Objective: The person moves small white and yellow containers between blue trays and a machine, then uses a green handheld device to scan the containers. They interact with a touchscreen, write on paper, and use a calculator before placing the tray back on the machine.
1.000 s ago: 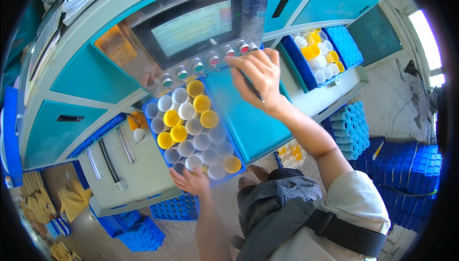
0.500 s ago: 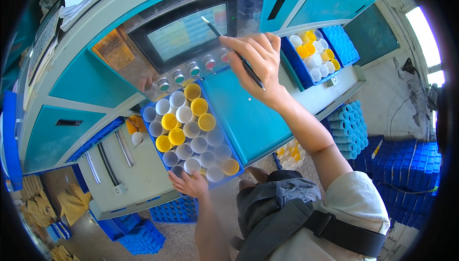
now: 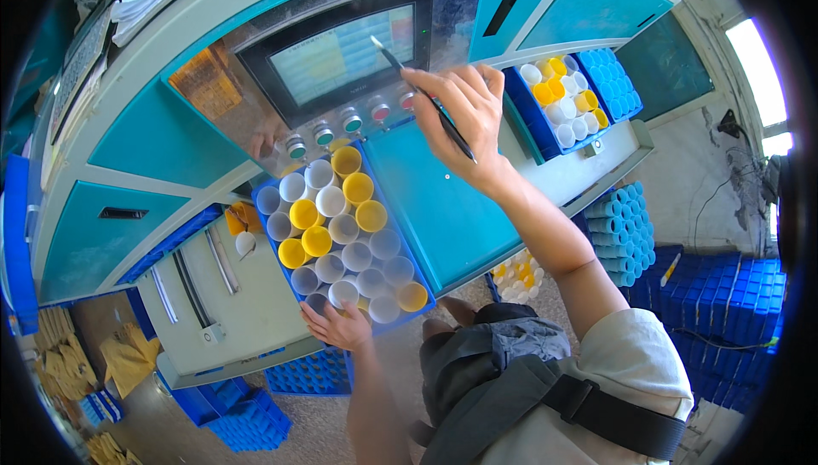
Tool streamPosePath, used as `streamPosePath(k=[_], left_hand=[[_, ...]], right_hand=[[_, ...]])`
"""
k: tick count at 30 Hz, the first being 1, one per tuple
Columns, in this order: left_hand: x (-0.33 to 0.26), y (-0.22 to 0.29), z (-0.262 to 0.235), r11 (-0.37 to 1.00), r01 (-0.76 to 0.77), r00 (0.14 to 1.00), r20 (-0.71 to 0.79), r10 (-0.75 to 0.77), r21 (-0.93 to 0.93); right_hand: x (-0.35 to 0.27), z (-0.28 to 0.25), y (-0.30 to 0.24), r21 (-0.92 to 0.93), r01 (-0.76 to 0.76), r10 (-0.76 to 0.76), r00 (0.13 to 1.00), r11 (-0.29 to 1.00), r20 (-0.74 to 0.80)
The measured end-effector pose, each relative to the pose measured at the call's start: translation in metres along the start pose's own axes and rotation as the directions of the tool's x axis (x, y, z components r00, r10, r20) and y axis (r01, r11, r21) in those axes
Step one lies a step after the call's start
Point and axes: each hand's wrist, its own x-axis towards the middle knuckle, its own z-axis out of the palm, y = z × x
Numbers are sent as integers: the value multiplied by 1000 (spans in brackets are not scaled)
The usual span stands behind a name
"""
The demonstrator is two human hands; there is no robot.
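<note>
My right hand [image 3: 464, 116] is raised in front of a teal machine's control panel and grips a thin black pen [image 3: 422, 94]. The pen's tip touches or nearly touches the lit touch screen [image 3: 341, 54]. A row of round buttons [image 3: 349, 124] sits just below the screen. My left hand [image 3: 341, 324] rests on the near edge of a blue tray [image 3: 274, 239] filled with several white and yellow cups, which lies on the machine's sloped teal deck [image 3: 443, 209].
A second blue tray [image 3: 515, 90] with white and yellow cups sits at the right of the deck. Stacks of blue trays [image 3: 724, 295] stand on the floor at right and below [image 3: 247, 418]. Yellow parts [image 3: 128, 358] lie at lower left.
My right hand has risen from the button row up to the screen, bringing the pen tip onto it. My left hand stays at the tray's near edge.
</note>
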Motion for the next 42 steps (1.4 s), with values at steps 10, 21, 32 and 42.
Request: streamPosePath(k=[10,21,32,42], left_hand=[[-1,-1,2,1000,15,1000,5,-15,17],[-1,-2,4,1000,-19,999,-33,19,8],[-2,-3,5,1000,2,1000,-1,-2,12],[-1,-3,4,1000,0,1000,8,0,-3]], right_hand=[[-22,5,-9,65,51,-58,993,997,104],[-26,2,-13,74,-19,11,995,997,103],[-20,-5,-7,48,-38,33,994,998,107],[-12,-3,-16,93,-9,-3,992,996,130]])
